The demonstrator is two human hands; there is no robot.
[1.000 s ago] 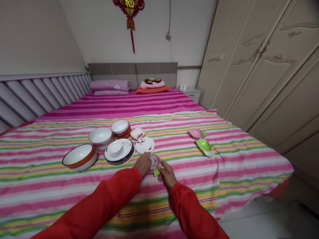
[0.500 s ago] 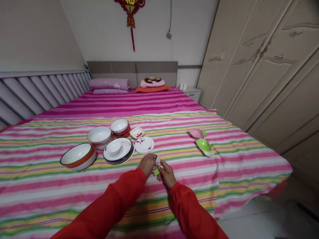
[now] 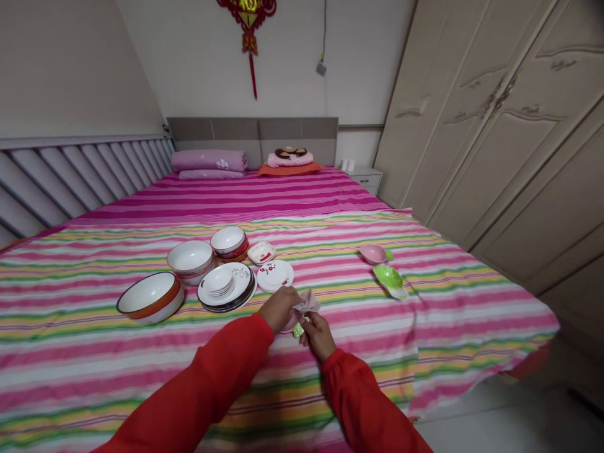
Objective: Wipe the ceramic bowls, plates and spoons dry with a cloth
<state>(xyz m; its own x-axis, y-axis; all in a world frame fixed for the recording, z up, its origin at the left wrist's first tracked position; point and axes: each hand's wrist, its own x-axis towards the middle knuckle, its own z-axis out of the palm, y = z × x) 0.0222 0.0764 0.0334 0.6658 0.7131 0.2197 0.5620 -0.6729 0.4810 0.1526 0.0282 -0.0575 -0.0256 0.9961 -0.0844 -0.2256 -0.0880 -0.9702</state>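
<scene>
In the head view my right hand (image 3: 319, 336) grips the green handle (image 3: 298, 329) of a small pink dish (image 3: 287, 326). A pale pinkish cloth (image 3: 309, 302) is bunched in my left hand (image 3: 280, 308), whose closed fingers are at the dish. Most of the dish is hidden behind my left hand and wrist. Just beyond my hands lies a round white plate with red flowers (image 3: 275, 277). To the right rest another pink dish with a green tip (image 3: 374, 254) and a green leaf-shaped dish (image 3: 390, 281).
On the left stand a large orange-banded bowl (image 3: 151, 298), stacked white bowls (image 3: 190, 257), red-sided bowls (image 3: 229, 241) and stacked plates (image 3: 243, 274) with small dishes (image 3: 219, 280) on top. A square dish (image 3: 262, 253) sits behind. A striped sheet (image 3: 368, 352) covers the bed.
The cloth now spreads out above the right fingers, where less of it showed before. My left hand has shifted slightly, and a pink edge of the dish shows below it.
</scene>
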